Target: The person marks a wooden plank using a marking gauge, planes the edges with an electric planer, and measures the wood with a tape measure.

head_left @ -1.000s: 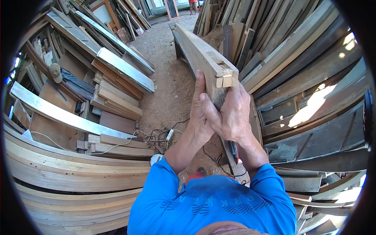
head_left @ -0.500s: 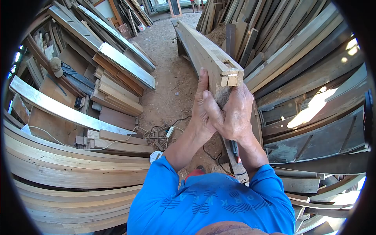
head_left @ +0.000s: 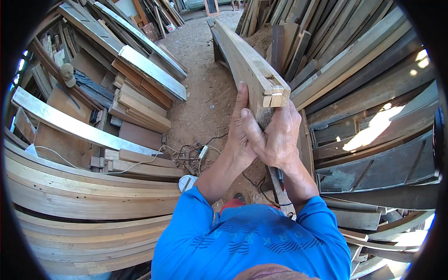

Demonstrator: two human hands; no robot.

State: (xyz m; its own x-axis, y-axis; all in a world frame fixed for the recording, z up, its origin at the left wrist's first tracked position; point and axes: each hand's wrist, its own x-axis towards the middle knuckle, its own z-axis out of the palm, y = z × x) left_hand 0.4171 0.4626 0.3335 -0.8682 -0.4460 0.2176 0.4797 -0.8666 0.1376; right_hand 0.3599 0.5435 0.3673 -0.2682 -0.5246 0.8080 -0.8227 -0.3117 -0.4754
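A long wooden beam (head_left: 254, 58) stretches away from me, raised in front of my chest. Its near end is notched, with split-looking blocks on the end face and a mortise cut in the top. My left hand (head_left: 240, 130) is closed around its left side and underside, the thumb lying up along the wood. From the right, my right hand (head_left: 282, 133) grips under the same end, its thumb crossing over my left hand. Some of my right fingers are hidden behind the wood.
Stacked planks (head_left: 93, 198) fill the left side, with a white-faced board (head_left: 84, 126) above them. Boards (head_left: 326, 42) lean along the right. A power strip (head_left: 203, 152) and cables lie on the dirt floor (head_left: 196, 88), near a white round container (head_left: 186, 183).
The view has shifted slightly, and the beam's far end sits a little further right. Both hands keep the same grip.
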